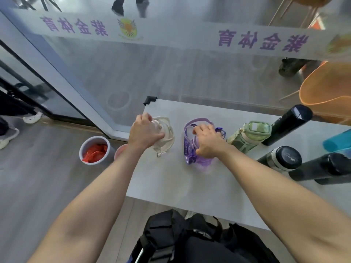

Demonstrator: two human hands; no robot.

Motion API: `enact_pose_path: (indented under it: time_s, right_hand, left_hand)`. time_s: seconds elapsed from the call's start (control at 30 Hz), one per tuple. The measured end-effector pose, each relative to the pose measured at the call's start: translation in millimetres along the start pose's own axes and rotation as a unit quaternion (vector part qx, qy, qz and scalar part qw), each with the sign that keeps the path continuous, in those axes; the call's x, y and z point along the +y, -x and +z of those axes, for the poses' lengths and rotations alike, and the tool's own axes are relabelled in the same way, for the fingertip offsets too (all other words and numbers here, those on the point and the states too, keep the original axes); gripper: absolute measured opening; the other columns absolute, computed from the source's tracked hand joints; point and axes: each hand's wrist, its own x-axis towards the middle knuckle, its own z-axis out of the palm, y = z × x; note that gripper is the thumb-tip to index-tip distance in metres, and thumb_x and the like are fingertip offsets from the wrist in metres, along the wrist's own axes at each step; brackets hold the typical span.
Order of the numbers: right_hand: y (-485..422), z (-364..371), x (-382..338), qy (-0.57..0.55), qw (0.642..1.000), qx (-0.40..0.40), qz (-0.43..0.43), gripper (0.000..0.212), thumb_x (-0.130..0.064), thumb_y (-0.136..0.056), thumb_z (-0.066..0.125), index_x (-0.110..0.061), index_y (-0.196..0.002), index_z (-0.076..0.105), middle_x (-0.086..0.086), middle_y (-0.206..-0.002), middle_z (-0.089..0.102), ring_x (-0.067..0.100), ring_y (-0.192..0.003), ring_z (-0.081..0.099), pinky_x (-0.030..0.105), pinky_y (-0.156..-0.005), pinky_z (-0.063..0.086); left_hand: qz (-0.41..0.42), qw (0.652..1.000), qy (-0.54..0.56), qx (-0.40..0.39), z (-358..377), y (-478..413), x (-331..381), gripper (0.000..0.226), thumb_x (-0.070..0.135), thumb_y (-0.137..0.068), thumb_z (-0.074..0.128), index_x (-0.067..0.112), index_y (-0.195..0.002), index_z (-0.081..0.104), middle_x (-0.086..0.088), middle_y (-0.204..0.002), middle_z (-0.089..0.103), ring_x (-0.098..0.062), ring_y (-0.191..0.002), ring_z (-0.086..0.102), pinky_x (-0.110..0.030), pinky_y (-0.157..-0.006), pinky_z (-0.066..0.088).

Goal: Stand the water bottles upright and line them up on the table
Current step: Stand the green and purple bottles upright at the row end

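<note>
A grey bucket (95, 137) is standing on the wood floor (38, 186), holding red material. A pink cup (120, 151) is sitting just beside it, on its right. A black backpack (199, 242) is lying at the bottom edge of the view. An orange chair (326, 95) is standing at the far right. A glass partition (152, 73) is running across the background, carrying a frosted band (180, 33) with purple characters and a crest (127, 28). A white shoe (32, 117) is showing at the left edge

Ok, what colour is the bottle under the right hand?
Translucent purple bottle, with a matching purple strap; head view.
</note>
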Motion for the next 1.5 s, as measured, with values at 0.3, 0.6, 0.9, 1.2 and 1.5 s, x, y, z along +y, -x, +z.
enact_pose_path:
  time_s: [0.3,0.6,0.9,1.2,1.5]
  right_hand:
    - [0,1,-1,-0.009,1.000,0.008,0.003,0.073,-0.030,-0.082,0.077,-0.026,-0.148,0.045,0.004,-0.153,0.037,0.033,-0.146,0.029,0.062,-0.114,0.037]
    - [1,1,-2,-0.018,1.000,0.019,0.003,0.068,-0.029,-0.083,0.076,-0.028,-0.145,0.047,0.003,-0.151,0.040,0.031,-0.144,0.031,0.062,-0.114,0.037]
    - [5,-3,-5,0.000,1.000,0.022,0.010,0.066,-0.033,-0.080,0.076,-0.028,-0.140,0.049,0.003,-0.144,0.043,0.031,-0.141,0.033,0.060,-0.111,0.043]
    - [23,-30,-6,0.016,0.999,0.016,-0.024,0.078,-0.054,-0.080,0.075,-0.024,-0.149,0.056,0.009,-0.153,0.048,0.034,-0.145,0.045,0.051,-0.113,0.048]
    - [165,-43,34,-0.024,0.998,0.063,-0.016,0.050,-0.043,-0.097,0.064,-0.019,-0.140,0.062,0.010,-0.138,0.066,0.032,-0.122,0.064,0.044,-0.103,0.054]
  left_hand:
    - [0.047,0.993,-0.102,-0.041,16,-11,24,0.079,0.068,-0.077,0.083,0.038,-0.146,0.059,-0.003,-0.141,0.063,-0.029,-0.133,0.058,-0.045,-0.113,0.040]
    - [0.011,0.990,-0.092,-0.101,12,-17,31,0.086,0.069,-0.078,0.082,0.041,-0.152,0.049,-0.004,-0.143,0.055,-0.030,-0.136,0.055,-0.050,-0.107,0.054]
    - [0.066,0.993,-0.044,-0.093,-21,3,20,0.080,0.053,-0.094,0.079,0.020,-0.160,0.047,-0.008,-0.161,0.048,-0.033,-0.144,0.052,-0.047,-0.116,0.046]
    - [0.090,0.982,-0.150,-0.076,-64,58,39,0.049,0.053,-0.097,0.068,0.029,-0.140,0.064,0.003,-0.135,0.069,-0.026,-0.122,0.065,-0.043,-0.096,0.057]
    - [0.136,0.951,-0.219,-0.170,-29,134,115,0.044,0.045,-0.098,0.070,0.024,-0.137,0.066,-0.003,-0.132,0.071,-0.030,-0.117,0.067,-0.040,-0.096,0.056]
